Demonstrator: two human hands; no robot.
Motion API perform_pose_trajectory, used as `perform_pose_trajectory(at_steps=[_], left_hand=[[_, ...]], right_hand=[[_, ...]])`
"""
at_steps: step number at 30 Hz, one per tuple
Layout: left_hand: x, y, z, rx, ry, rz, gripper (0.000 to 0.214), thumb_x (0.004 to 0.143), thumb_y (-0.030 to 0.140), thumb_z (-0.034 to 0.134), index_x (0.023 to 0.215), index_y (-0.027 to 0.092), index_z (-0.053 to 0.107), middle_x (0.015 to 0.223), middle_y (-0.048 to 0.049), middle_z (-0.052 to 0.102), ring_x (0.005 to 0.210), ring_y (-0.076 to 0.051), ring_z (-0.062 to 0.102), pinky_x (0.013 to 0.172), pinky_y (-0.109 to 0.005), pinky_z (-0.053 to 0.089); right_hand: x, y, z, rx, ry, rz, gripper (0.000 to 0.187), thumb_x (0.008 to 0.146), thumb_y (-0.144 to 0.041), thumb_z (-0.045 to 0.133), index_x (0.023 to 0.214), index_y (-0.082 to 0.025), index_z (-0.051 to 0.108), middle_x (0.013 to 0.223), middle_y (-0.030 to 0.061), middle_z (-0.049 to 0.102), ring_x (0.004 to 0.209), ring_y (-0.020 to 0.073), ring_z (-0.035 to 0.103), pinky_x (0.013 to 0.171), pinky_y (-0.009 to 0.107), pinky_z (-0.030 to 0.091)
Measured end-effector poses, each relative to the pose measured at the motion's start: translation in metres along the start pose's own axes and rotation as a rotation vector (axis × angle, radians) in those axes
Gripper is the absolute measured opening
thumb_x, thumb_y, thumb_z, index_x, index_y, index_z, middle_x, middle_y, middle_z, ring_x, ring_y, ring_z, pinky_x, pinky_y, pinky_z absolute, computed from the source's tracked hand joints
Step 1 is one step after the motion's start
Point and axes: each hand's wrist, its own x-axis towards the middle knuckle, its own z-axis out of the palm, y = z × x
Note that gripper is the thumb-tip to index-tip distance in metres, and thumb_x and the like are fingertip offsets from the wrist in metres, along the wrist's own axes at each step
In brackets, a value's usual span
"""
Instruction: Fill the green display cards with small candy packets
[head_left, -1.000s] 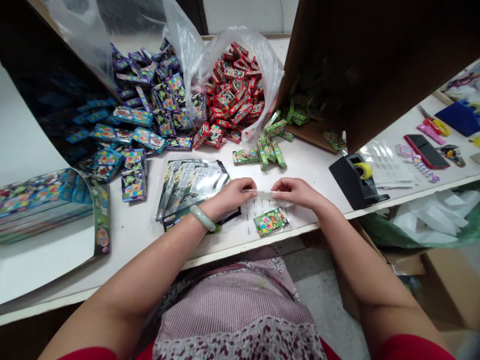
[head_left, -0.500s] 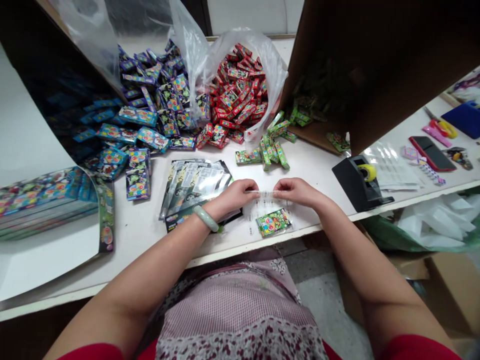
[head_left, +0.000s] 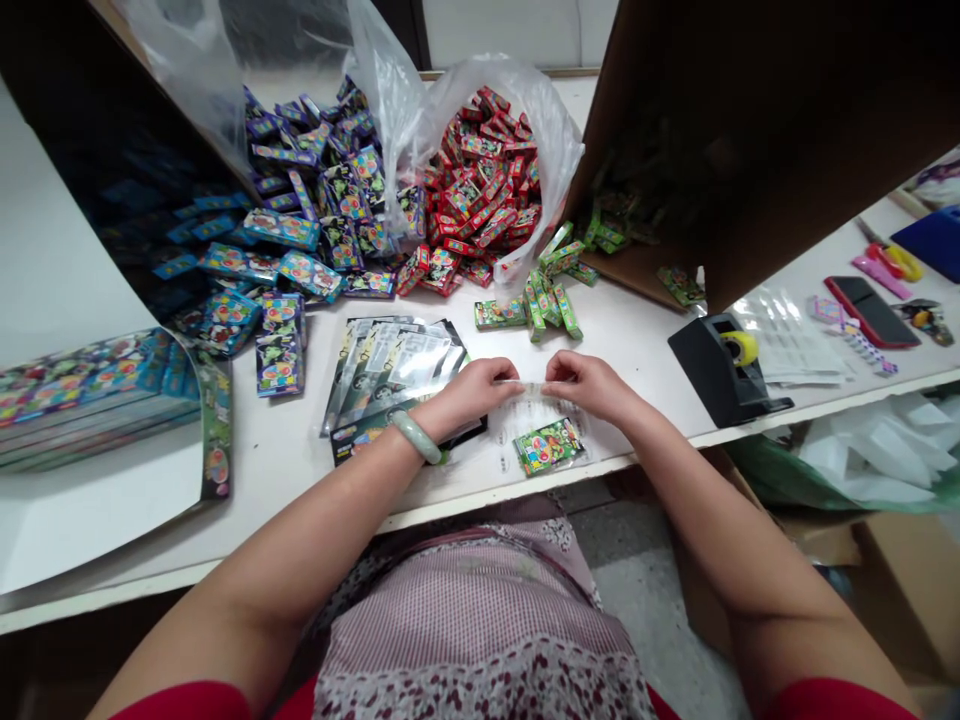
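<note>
A clear plastic sheet with small printed marks (head_left: 504, 440) lies at the table's front edge. My left hand (head_left: 484, 388) pinches its far edge, and a pale green bangle (head_left: 415, 436) circles that wrist. Close by on the right, my right hand (head_left: 581, 382) grips the same edge with thumb and fingers closed. Nearer to me, on the sheet, rests a small green printed box (head_left: 549, 446). Fanned black cards in clear wrapping (head_left: 397, 375) lie to the left, partly under my left forearm.
Heaps of purple boxes (head_left: 345, 205), red boxes (head_left: 480, 190), blue boxes (head_left: 281, 230) and green boxes (head_left: 551, 300) spread across the back. A black tape dispenser (head_left: 716, 370) stands right. A display carton (head_left: 214, 440) is at left; a red-edged phone (head_left: 870, 312) lies far right.
My right hand has shifted slightly left, narrowing the gap between my hands. The camera view has moved a little. The green box stays in place on the sheet.
</note>
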Motion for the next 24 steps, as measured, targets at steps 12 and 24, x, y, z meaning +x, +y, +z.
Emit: perform_pose_trajectory(at_steps=[12, 24], left_hand=[[-0.007, 0.003, -0.008, 0.082, 0.017, 0.011, 0.012, 0.071, 0.019, 0.065, 0.082, 0.017, 0.064, 0.076, 0.0008, 0.062, 0.07, -0.014, 0.053, 0.066, -0.025, 0.04], [-0.011, 0.005, -0.014, 0.136, 0.027, -0.043, 0.017, 0.082, 0.029, 0.057, 0.077, 0.017, 0.067, 0.067, -0.001, 0.063, 0.062, -0.014, 0.052, 0.06, -0.026, 0.037]], right_hand=[[0.008, -0.008, 0.008, -0.005, -0.017, -0.038, 0.005, 0.077, -0.023, 0.065, 0.08, -0.021, 0.062, 0.076, -0.0005, 0.065, 0.072, 0.0151, 0.059, 0.066, 0.028, 0.044], [0.008, 0.004, 0.005, 0.015, -0.04, 0.042, 0.02, 0.075, -0.026, 0.067, 0.093, -0.022, 0.06, 0.074, -0.0011, 0.064, 0.066, 0.0148, 0.058, 0.065, 0.029, 0.046]])
